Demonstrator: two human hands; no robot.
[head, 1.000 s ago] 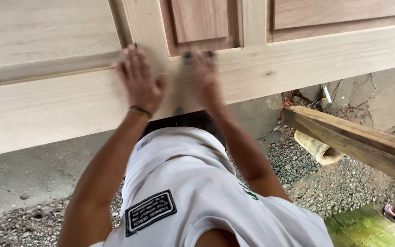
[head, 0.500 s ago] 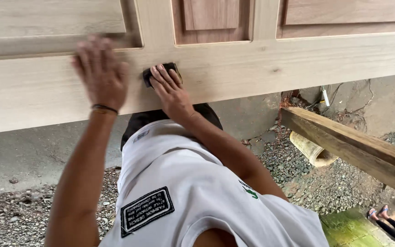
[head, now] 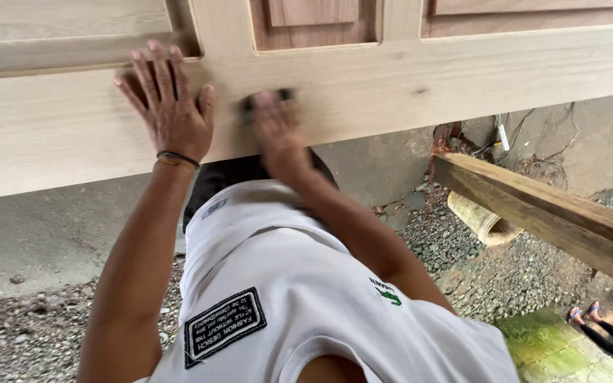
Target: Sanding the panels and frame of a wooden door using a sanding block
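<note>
My left hand (head: 168, 106), fingers spread, lies flat on the pale smooth-grained door panel (head: 462, 78); my blurred right hand (head: 274, 128) presses a dark sanding pad (head: 267, 99), fingers together.

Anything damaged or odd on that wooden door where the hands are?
Nothing stands out. The door looks smooth, with one small dark knot. The left hand lies flat on it; the right hand presses a dark pad.

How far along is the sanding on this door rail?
Done: cannot tell; the door looks evenly pale. In hand: the right hand, blurred, presses a dark sanding pad on the rail while the left hand lies flat beside it. Left: cannot tell from the surface.
</note>
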